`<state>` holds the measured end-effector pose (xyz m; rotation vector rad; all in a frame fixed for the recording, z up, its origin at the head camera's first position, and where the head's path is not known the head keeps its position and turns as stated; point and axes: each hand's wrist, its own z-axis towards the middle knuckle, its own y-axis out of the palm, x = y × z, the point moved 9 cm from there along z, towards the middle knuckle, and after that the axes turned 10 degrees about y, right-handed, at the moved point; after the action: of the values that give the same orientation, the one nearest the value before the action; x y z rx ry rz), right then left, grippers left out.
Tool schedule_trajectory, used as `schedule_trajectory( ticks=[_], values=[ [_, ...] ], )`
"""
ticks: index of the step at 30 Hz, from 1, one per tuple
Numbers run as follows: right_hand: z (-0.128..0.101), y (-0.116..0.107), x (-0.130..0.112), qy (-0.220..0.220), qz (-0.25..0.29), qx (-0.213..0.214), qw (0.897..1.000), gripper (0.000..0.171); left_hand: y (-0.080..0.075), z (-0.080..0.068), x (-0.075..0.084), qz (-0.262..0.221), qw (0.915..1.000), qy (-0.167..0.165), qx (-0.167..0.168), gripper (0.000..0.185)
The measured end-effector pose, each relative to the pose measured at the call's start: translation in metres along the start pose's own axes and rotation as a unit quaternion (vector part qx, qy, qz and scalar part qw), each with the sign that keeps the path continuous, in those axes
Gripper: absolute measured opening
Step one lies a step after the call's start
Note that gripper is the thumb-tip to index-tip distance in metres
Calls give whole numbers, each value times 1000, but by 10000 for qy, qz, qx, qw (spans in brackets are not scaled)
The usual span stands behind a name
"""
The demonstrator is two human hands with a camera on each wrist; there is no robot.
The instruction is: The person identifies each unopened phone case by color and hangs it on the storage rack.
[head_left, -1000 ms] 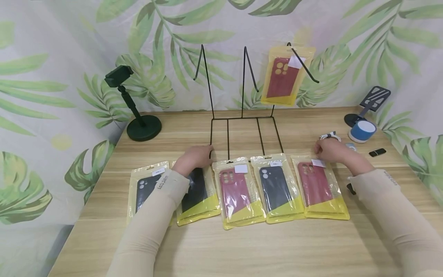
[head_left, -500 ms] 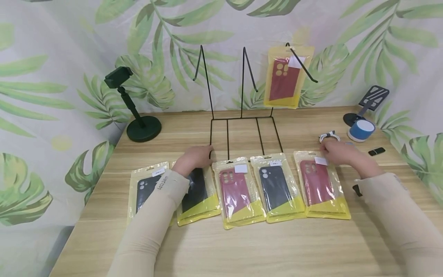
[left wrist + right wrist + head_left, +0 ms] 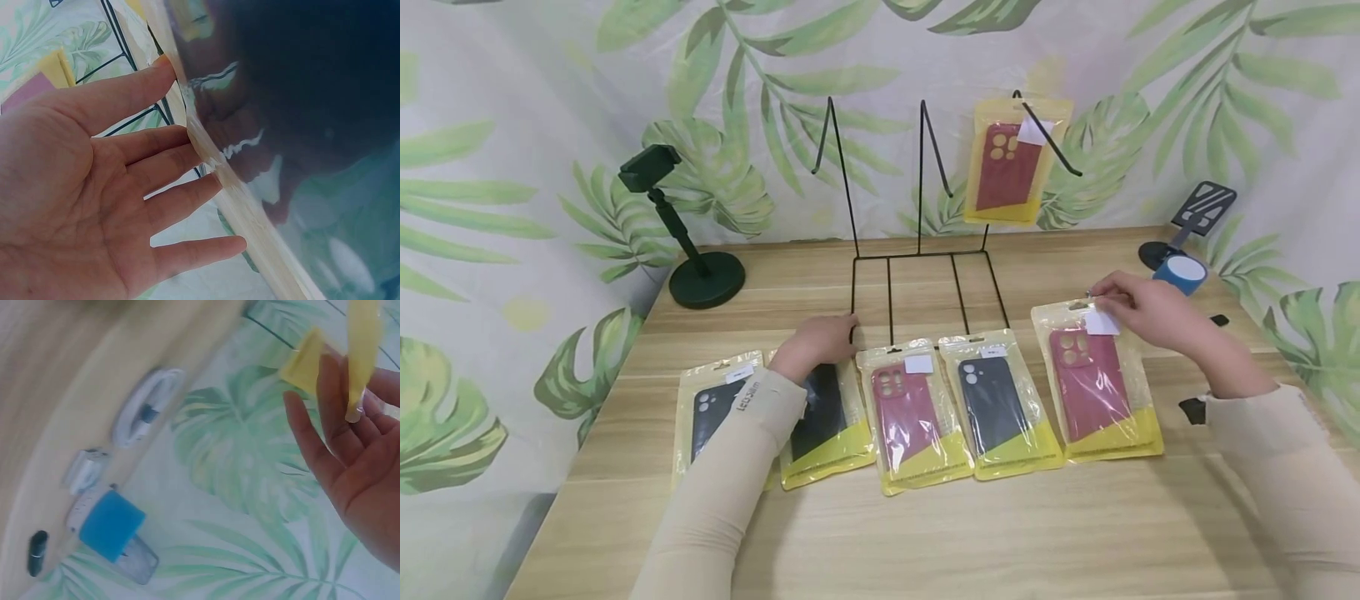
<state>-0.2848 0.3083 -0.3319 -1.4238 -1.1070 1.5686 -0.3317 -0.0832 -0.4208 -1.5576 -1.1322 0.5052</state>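
Note:
My right hand (image 3: 1157, 312) pinches the top corner of a clear-and-yellow bagged red phone case (image 3: 1088, 385), its top lifted off the table. In the right wrist view, that bag's edge (image 3: 361, 369) runs between thumb and fingers. With fingers nearly straight, my left hand (image 3: 820, 343) rests at the front left of a black wire display rack (image 3: 890, 292). Its fingertips meet the edge of a bagged black phone case (image 3: 300, 94) in the left wrist view. Another bagged red case (image 3: 1009, 167) hangs from the rack's right hook.
Left to right, a bagged dark case (image 3: 709, 408), a bagged red case (image 3: 917, 417) and a bagged black case (image 3: 996, 404) lie in the row. A green stand (image 3: 707, 279) is back left; a blue cylinder (image 3: 1180, 273) and phone holder (image 3: 1198, 212) back right. A coiled white cable (image 3: 147, 406) lies nearby.
My right hand has taken the rightmost bagged red phone case by its top and raised it up and to the right, away from its neighbour. The left hand stays at the rack.

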Motion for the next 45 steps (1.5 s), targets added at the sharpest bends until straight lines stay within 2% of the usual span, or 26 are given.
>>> schedule_trajectory(
  ticks=[6,11,14,19,24,27,30,36,45],
  values=[
    [-16,-29,-22,-354,282,680,9967,13,1,1,-1,46,10000,0,-19,57],
    [-32,-52,-42,-870,407,1526,9836,6,0,1,0,102,9999,18,-9,57],
    [-38,-63,-53,-1250,424,1988,9711,6,-1,0,1,152,9999,44,-13,57],
    [-38,-84,-70,-1745,800,2689,9438,7,-3,-1,1,178,9998,46,5,56],
    [-26,-109,-81,-1585,1206,3402,9190,6,-2,-2,1,154,9999,42,4,56],
    [-18,-121,-86,-1446,1494,3579,9103,11,-2,-2,0,141,9999,29,12,57],
    [-11,-127,-88,-1292,1717,3599,9079,16,-1,-1,0,191,9998,39,25,57],
    [2,-127,-88,-1029,1980,3355,9152,22,1,2,-1,218,9998,13,-10,57],
    [26,-120,-86,-848,1890,3136,9267,24,2,2,-2,182,9998,4,-35,59]
  ],
)
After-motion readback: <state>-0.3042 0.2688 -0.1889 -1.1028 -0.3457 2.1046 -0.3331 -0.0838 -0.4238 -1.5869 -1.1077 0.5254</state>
